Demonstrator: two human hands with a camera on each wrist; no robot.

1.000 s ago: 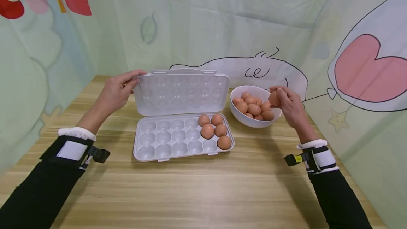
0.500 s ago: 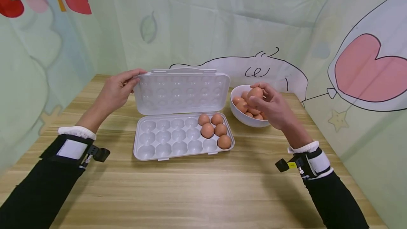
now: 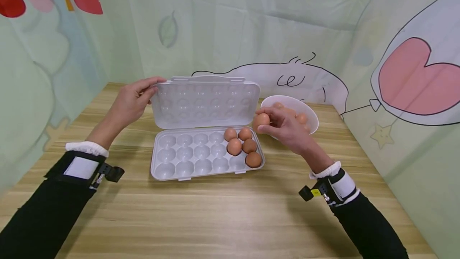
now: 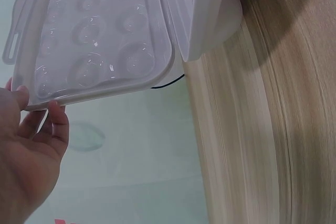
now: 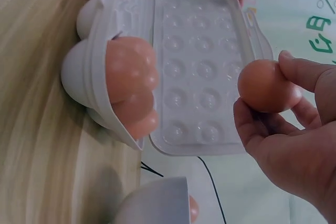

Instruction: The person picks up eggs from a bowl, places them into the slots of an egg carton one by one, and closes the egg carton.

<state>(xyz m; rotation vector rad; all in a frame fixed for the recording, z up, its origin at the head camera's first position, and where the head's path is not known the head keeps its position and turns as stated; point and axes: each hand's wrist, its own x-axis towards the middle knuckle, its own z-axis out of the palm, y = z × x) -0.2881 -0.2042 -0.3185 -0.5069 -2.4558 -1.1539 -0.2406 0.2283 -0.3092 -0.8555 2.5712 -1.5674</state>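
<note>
A white plastic egg box stands with its lid (image 3: pixel 206 105) raised behind the base tray (image 3: pixel 194 177). My left hand (image 3: pixel 129 101) pinches the lid's upper left corner between thumb and fingers, as the left wrist view also shows. My right hand (image 3: pixel 289 129) holds a brown egg (image 3: pixel 261 122) by thumb and fingertips, in the air just right of the lid and above the tray's back right corner. Several brown eggs (image 3: pixel 234 147) fill cups at the tray's right end; the front cup of that second column is bare. The cups further left hold nothing.
A white bowl (image 3: pixel 312 117) with several more brown eggs (image 3: pixel 302 119) stands right of the box, partly hidden by my right hand. Wooden table (image 3: pixel 223 215) extends in front. A printed cloth backdrop (image 3: pixel 223 23) hangs behind and at both sides.
My right hand has carried the egg from over the bowl's right side leftward to beside the lid. The left hand and the lid have stayed in place.
</note>
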